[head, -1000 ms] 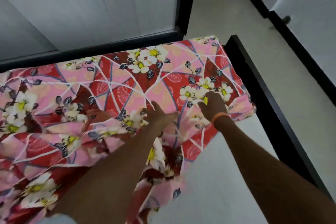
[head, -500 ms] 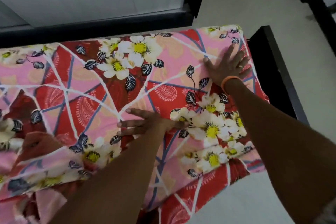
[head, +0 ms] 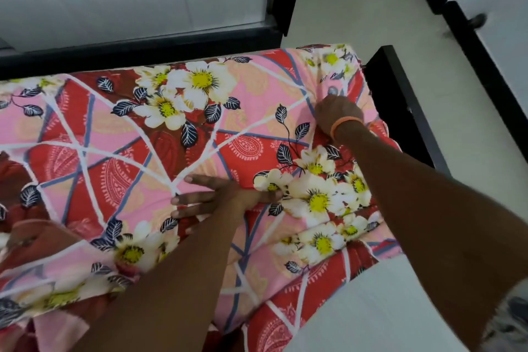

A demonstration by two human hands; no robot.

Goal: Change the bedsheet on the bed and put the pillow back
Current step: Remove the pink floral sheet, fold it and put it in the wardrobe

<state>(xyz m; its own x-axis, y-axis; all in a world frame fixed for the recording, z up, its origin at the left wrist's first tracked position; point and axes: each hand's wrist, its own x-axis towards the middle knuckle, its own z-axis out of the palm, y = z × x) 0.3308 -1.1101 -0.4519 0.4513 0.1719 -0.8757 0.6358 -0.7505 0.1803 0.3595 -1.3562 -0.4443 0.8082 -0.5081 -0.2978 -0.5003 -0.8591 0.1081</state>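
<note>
Two hands down on the floral bedsheet, spread over the far end of the bed with its near-right part hanging rumpled off the edge onto bare white mattress. Left hand flat and open, fingers fanned toward the left, palm pinning the cloth mid-bed, much as half a second ago. Right hand changed: earlier splayed flat near the far right corner, now closed up, knuckles raised, apparently bunching or pinching a gather of fabric, with creases radiating from it toward the corner; fingertips hidden under the hand, so exact grip not certain. Orange wristband on that wrist. Black bed frame just beside the corner, pale floor beyond. Smoothing seemingly giving way to corner work: likely drawing the sheet taut over the far right corner for tucking. Left side of the sheet wrinkled and heaped, near edge untucked, no pillow in view, so well short of finished. Risk in pulling too hard: cloth dragged out from under the anchoring palm.
</note>
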